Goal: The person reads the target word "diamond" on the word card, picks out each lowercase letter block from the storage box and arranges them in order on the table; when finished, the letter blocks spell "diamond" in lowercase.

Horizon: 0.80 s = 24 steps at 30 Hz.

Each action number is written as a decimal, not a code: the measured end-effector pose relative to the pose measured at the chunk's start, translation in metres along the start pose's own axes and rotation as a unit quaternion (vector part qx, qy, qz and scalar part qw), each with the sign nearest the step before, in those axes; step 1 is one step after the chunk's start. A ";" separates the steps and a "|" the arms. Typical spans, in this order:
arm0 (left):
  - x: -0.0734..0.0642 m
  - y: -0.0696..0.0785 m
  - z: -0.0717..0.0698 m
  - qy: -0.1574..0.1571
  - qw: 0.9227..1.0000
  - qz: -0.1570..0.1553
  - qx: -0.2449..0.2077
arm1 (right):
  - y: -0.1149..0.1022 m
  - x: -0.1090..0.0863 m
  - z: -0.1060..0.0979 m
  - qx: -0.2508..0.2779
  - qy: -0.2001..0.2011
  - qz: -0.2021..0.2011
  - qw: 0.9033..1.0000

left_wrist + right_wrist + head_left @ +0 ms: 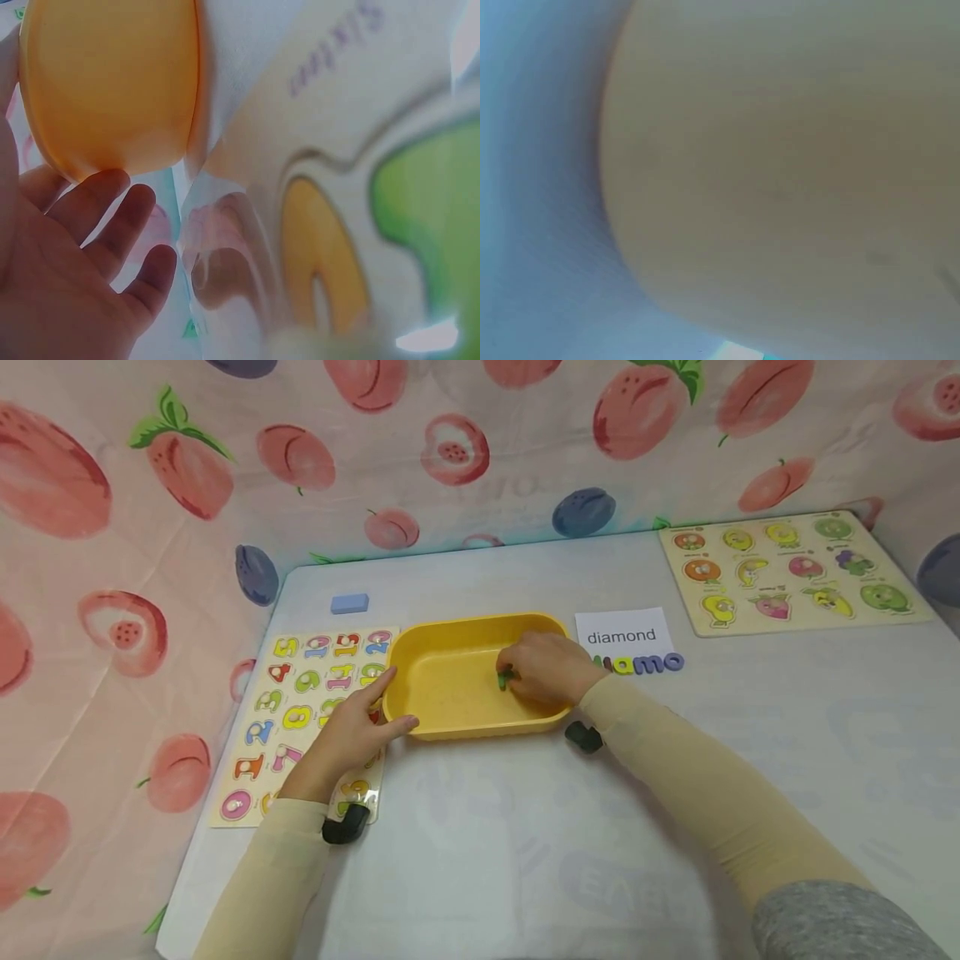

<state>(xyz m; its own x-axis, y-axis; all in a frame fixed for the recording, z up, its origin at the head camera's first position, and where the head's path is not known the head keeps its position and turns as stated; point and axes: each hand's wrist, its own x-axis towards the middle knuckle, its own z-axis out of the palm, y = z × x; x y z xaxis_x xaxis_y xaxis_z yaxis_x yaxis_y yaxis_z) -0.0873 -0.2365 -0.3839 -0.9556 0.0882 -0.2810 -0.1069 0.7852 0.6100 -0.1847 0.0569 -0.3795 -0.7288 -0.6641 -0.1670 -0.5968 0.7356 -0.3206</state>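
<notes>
A yellow tray lies in the middle of the table. My right hand reaches into its right half and pinches a small green piece, mostly covered by the fingers. My left hand touches the tray's left end with spread fingers; in the left wrist view the fingertips lie against the tray. Beside the right wrist is a white card reading "diamond". Below that word sits a row of coloured letters, its left end partly hidden by the hand. The right wrist view is blurred, showing mainly the tray.
A number puzzle board lies left of the tray, partly beneath my left hand. A blue block rests behind it. At the back right lies a fruit puzzle board. Fruit-patterned cloth rises behind the table.
</notes>
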 end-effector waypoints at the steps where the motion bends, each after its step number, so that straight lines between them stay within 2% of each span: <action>1: 0.000 0.000 0.000 0.000 1.000 -0.001 -0.001 | 0.000 0.000 0.000 0.003 -0.001 -0.001 1.000; 12: 0.000 0.001 0.000 0.000 1.000 -0.001 -0.003 | 0.001 -0.001 -0.002 0.021 0.008 -0.010 1.000; 24: 0.000 -0.002 0.000 -0.001 1.000 -0.001 -0.008 | -0.001 -0.009 -0.014 0.072 0.014 -0.012 0.997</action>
<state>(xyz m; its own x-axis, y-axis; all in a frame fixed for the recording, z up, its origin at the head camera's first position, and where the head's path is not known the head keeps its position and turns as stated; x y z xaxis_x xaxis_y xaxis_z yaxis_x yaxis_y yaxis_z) -0.0873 -0.2375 -0.3853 -0.9547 0.0876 -0.2843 -0.1138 0.7754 0.6212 -0.1822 0.0647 -0.3644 -0.7260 -0.6749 -0.1317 -0.5604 0.6917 -0.4555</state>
